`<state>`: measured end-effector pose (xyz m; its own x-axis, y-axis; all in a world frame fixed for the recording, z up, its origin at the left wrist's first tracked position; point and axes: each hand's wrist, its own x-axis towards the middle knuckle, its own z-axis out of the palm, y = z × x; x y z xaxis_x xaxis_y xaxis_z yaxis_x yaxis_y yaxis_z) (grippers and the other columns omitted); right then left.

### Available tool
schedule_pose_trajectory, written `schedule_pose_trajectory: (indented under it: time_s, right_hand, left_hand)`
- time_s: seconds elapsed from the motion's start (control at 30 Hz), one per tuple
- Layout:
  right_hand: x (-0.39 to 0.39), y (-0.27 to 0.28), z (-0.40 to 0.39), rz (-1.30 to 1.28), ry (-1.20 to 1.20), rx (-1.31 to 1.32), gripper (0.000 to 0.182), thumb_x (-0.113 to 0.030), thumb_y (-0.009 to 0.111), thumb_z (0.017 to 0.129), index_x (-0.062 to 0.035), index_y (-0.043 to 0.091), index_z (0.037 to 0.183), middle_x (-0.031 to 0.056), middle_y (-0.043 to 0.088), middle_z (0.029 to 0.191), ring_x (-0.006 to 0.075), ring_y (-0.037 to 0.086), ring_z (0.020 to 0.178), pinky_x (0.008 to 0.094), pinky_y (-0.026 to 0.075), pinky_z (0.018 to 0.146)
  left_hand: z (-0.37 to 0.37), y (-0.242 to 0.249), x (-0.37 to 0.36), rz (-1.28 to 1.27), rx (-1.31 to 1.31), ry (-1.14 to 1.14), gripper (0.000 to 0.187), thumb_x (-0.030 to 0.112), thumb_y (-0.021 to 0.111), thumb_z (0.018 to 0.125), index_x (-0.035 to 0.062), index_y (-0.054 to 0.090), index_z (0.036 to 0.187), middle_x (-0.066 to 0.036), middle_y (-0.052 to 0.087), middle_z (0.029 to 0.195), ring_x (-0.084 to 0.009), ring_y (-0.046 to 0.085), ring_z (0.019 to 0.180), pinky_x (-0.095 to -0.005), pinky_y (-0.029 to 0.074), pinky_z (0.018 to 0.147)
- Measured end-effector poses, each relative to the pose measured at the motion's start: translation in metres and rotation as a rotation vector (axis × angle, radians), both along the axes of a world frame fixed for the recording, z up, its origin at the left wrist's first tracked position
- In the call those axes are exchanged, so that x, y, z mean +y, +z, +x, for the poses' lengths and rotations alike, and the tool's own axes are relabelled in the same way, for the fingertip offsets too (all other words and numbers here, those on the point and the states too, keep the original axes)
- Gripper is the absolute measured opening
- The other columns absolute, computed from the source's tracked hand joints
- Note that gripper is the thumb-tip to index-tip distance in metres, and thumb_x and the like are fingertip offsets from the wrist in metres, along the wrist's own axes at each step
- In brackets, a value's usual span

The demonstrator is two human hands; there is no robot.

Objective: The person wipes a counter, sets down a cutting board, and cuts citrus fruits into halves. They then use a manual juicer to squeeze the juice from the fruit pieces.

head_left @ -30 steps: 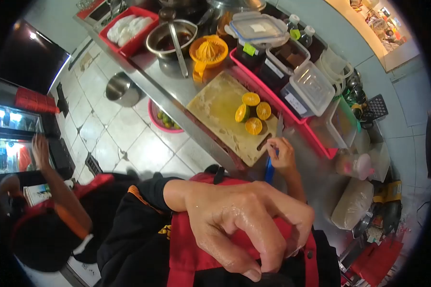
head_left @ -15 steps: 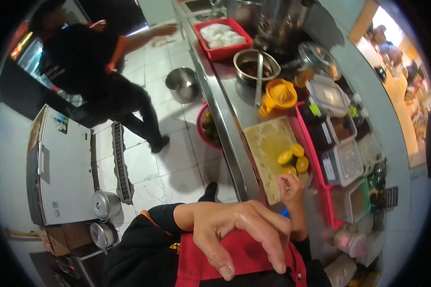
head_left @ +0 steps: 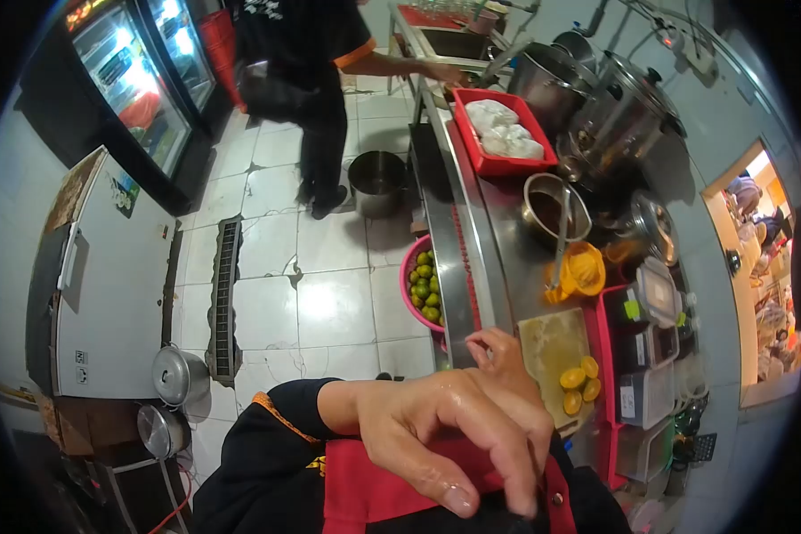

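My left hand (head_left: pixel 458 432) is close to the camera in front of my red apron (head_left: pixel 365 485), palm down. Its thumb and curved fingers are apart, with nothing visible between them. Beyond it, my right hand (head_left: pixel 505 363) is over the counter's front edge, left of the cutting board (head_left: pixel 543 338). Its fingers are curled, and I cannot make out whether anything small is in them. Several cut orange-fleshed citrus halves (head_left: pixel 573 378) lie on the board's right part. Just past the board stands a yellow-orange citrus juicer (head_left: pixel 584 269).
A metal bowl of dark liquid (head_left: pixel 547 214), red tub with white bundles (head_left: pixel 507 142) and large pots (head_left: pixel 552 80) line the counter. Lidded containers (head_left: pixel 645 356) stand right. A pink basin of green citrus (head_left: pixel 427 285) and metal pot (head_left: pixel 378 182) are on the floor. A co-worker (head_left: pixel 303 89) stands beyond.
My right hand has moved left, from beside the citrus halves to the counter edge. My view has shifted. The co-worker has gone to the counter's far end, an arm stretched over it.
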<state>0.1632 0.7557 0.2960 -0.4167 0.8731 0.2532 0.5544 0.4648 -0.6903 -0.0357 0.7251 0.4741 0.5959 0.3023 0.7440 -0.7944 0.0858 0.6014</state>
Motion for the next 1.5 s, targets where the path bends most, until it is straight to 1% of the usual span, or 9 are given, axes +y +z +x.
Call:
schedule_pose_trajectory:
  time_s: [0.23, 0.57, 0.63, 0.73, 0.9, 1.03, 1.2, 1.4, 1.5]
  right_hand:
    - [0.066, -0.028, -0.080, -0.074, 0.219, -0.004, 0.005, -0.006, 0.061, 0.077, -0.0028, 0.060, 0.081, 0.0131, 0.056, 0.070, 0.0295, 0.056, 0.065, 0.0362, 0.045, 0.060]
    - [0.181, -0.033, -0.104, -0.119, 0.211, -0.036, 0.009, -0.008, 0.061, 0.077, -0.0020, 0.061, 0.084, 0.0146, 0.058, 0.075, 0.0298, 0.058, 0.067, 0.0359, 0.046, 0.062]
    - [0.215, -0.036, -0.107, -0.041, 0.222, -0.046, 0.010, -0.007, 0.060, 0.077, -0.0018, 0.061, 0.085, 0.0143, 0.059, 0.075, 0.0281, 0.059, 0.067, 0.0343, 0.047, 0.061]
    - [0.273, -0.032, -0.113, -0.041, 0.163, -0.024, 0.015, -0.005, 0.062, 0.076, -0.0016, 0.061, 0.090, 0.0127, 0.061, 0.077, 0.0223, 0.061, 0.067, 0.0295, 0.048, 0.060]
    - [0.398, -0.013, -0.115, 0.159, 0.094, 0.052, 0.022, -0.008, 0.062, 0.074, -0.0044, 0.060, 0.096, 0.0129, 0.060, 0.079, 0.0222, 0.060, 0.068, 0.0306, 0.048, 0.063]
    - [0.516, 0.039, -0.119, 0.188, -0.159, -0.064, 0.020, -0.010, 0.061, 0.078, -0.0050, 0.063, 0.097, 0.0090, 0.065, 0.083, 0.0172, 0.061, 0.073, 0.0279, 0.048, 0.069]
    - [0.677, 0.007, -0.111, 0.235, -0.263, -0.316, 0.023, -0.012, 0.063, 0.074, -0.0050, 0.063, 0.096, 0.0130, 0.066, 0.086, 0.0217, 0.065, 0.076, 0.0331, 0.050, 0.067]
    - [0.743, -0.019, -0.148, -0.208, -0.230, -1.008, 0.033, -0.015, 0.067, 0.062, 0.0009, 0.065, 0.090, 0.0218, 0.063, 0.093, 0.0339, 0.061, 0.091, 0.0359, 0.049, 0.080]
    - [0.761, -0.045, -0.147, -0.411, -0.286, -1.229, 0.071, -0.036, 0.076, 0.062, 0.0000, 0.049, 0.116, 0.0186, 0.060, 0.106, 0.0326, 0.059, 0.098, 0.0363, 0.048, 0.082]
  left_hand:
    - [-0.056, 0.001, 0.027, -0.096, -0.100, 0.195, 0.009, 0.009, 0.060, 0.080, 0.0013, 0.058, 0.077, -0.011, 0.050, 0.087, -0.0207, 0.052, 0.080, -0.0302, 0.039, 0.073]
    - [-0.084, -0.013, 0.103, -0.036, -0.120, 0.276, 0.014, 0.012, 0.063, 0.078, -0.0003, 0.061, 0.085, -0.013, 0.050, 0.094, -0.0219, 0.053, 0.087, -0.0292, 0.041, 0.075]
    - [-0.088, -0.014, 0.126, -0.046, -0.062, 0.309, 0.023, 0.024, 0.065, 0.081, 0.0018, 0.067, 0.088, -0.015, 0.056, 0.088, -0.0262, 0.054, 0.082, -0.0415, 0.042, 0.071]
    - [-0.108, -0.016, 0.167, -0.145, 0.198, 0.325, 0.030, 0.020, 0.067, 0.076, -0.0058, 0.065, 0.091, -0.022, 0.053, 0.092, -0.0341, 0.055, 0.088, -0.0416, 0.040, 0.081]
    - [-0.132, -0.079, 0.229, -0.626, 0.311, 0.545, 0.055, 0.026, 0.071, 0.071, -0.0075, 0.053, 0.111, -0.017, 0.056, 0.097, -0.0266, 0.056, 0.093, -0.0396, 0.042, 0.085]
    - [-0.166, -0.157, 0.279, -0.744, 0.355, 0.664, 0.046, 0.027, 0.064, 0.077, -0.0002, 0.053, 0.113, -0.013, 0.058, 0.094, -0.0232, 0.057, 0.092, -0.0380, 0.045, 0.083]
    - [-0.203, -0.234, 0.350, -1.137, 0.589, 0.761, 0.030, 0.018, 0.060, 0.084, 0.0036, 0.056, 0.110, -0.004, 0.060, 0.087, -0.0117, 0.056, 0.082, -0.0274, 0.045, 0.074]
    - [-0.208, -0.288, 0.526, -0.321, 0.991, 1.250, 0.031, 0.022, 0.067, 0.075, 0.0061, 0.061, 0.101, -0.010, 0.062, 0.083, -0.0201, 0.057, 0.082, -0.0317, 0.041, 0.075]
    - [-0.197, -0.280, 0.625, 0.118, 0.981, 1.395, 0.041, 0.024, 0.070, 0.072, 0.0073, 0.058, 0.107, -0.011, 0.062, 0.099, -0.0243, 0.055, 0.096, -0.0358, 0.037, 0.085]
